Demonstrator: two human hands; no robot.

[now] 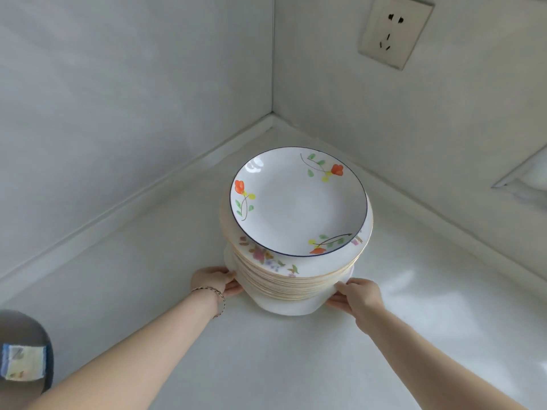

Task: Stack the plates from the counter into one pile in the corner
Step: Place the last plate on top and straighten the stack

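A tall pile of plates stands on the white counter near the corner. Its top plate is white with a blue rim and orange flowers. Under it lie several gold-rimmed plates with pink flower prints. The bottom plate is wider, plain white and angular. My left hand holds the left side of the bottom plate, fingers curled at its edge. My right hand holds the right side the same way. A bracelet sits on my left wrist.
Two grey walls meet at the corner just behind the pile. A wall socket sits high on the right wall. A dark round object with a label stands at the lower left. A window ledge shows at the right.
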